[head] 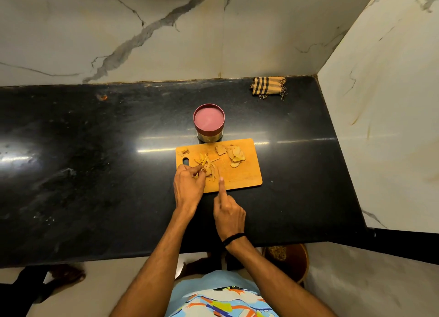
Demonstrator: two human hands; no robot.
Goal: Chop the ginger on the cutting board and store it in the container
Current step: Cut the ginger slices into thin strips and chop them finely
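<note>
An orange cutting board (244, 174) lies on the black counter (95, 162). Thin ginger strips (209, 164) lie left of its middle, and flat ginger slices (235, 154) are piled at its far right. My left hand (187, 186) rests on the board's left end, its fingertips curled and pinching the strips. My right hand (229, 212) is at the near edge, index finger straight along the spine of a thin knife blade (219, 169) seen edge-on, other fingers curled round the hidden handle. A steel container (209, 136) with its pink lid on stands just behind the board.
A striped brown cloth (268, 87) lies at the counter's back right corner. Marble walls close off the back and the right side. A round brown vessel (287, 259) sits on the floor below the counter's front edge.
</note>
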